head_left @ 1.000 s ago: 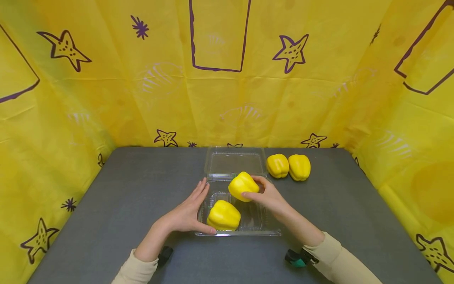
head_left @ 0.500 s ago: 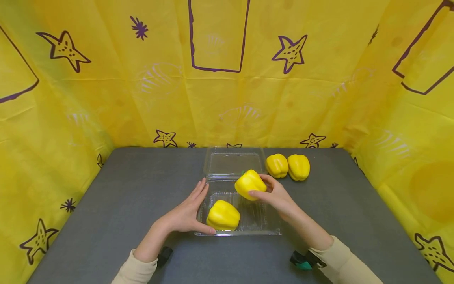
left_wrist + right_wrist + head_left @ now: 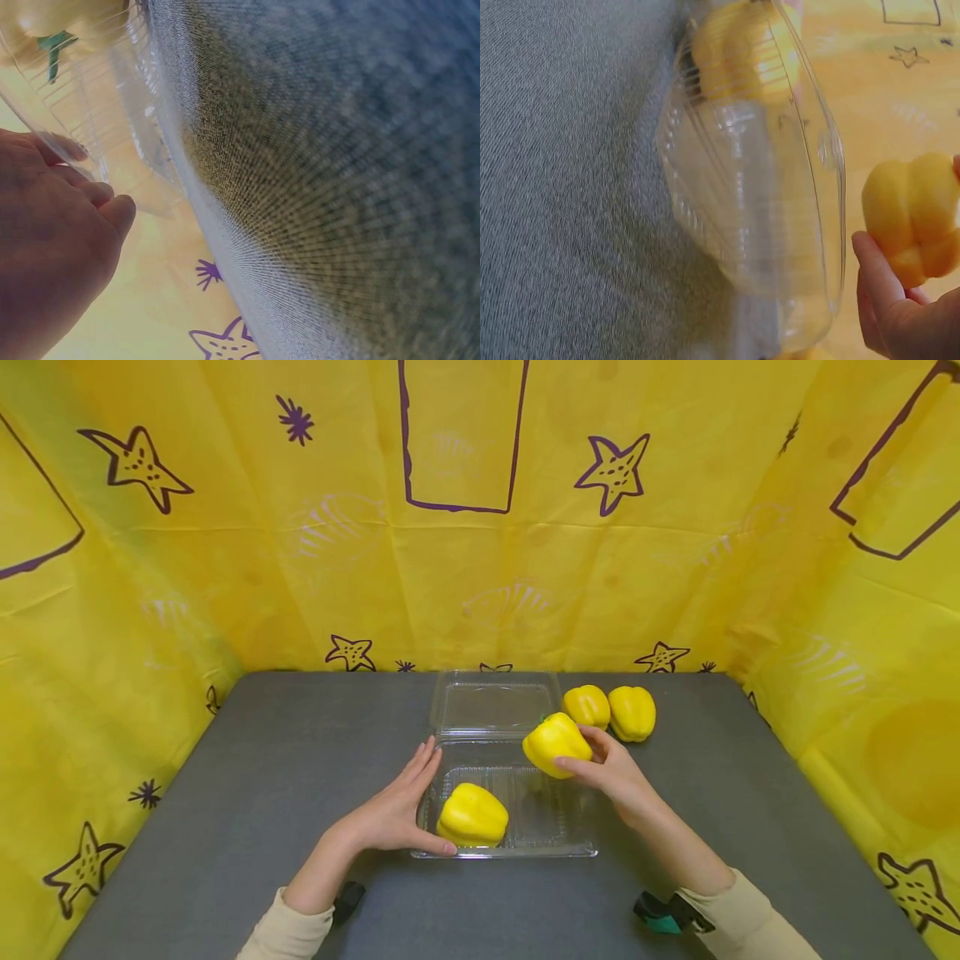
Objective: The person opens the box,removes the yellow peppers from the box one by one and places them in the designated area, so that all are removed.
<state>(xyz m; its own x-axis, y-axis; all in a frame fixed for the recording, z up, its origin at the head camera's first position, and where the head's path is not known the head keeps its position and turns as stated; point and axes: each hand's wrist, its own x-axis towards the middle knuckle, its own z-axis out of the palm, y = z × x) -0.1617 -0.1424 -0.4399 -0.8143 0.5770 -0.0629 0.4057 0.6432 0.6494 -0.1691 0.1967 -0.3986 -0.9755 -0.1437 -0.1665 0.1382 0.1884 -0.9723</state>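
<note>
My right hand (image 3: 618, 777) grips a yellow bell pepper (image 3: 557, 745), thumb in front and fingers behind. The right wrist view shows this held bell pepper (image 3: 915, 214) raised beside the container wall, with its lobed end towards the camera. A clear plastic clamshell container (image 3: 536, 810) stands with its lid (image 3: 495, 706) laid back. Inside its front left part lies another bell pepper (image 3: 472, 814). My left hand (image 3: 393, 806) rests along the container's left side, fingers extended and thumb on the front rim. In the left wrist view, a green stem (image 3: 56, 52) shows through the clear wall.
Two more yellow bell peppers, a left one (image 3: 587, 706) and a right one (image 3: 632, 713), sit side by side right of the lid. The grey tabletop (image 3: 322, 727) ends at a yellow patterned curtain (image 3: 465, 560) on the back and sides.
My right hand has moved right with its bell pepper, from over the container's middle to its back right side. The left hand and the container have stayed in place.
</note>
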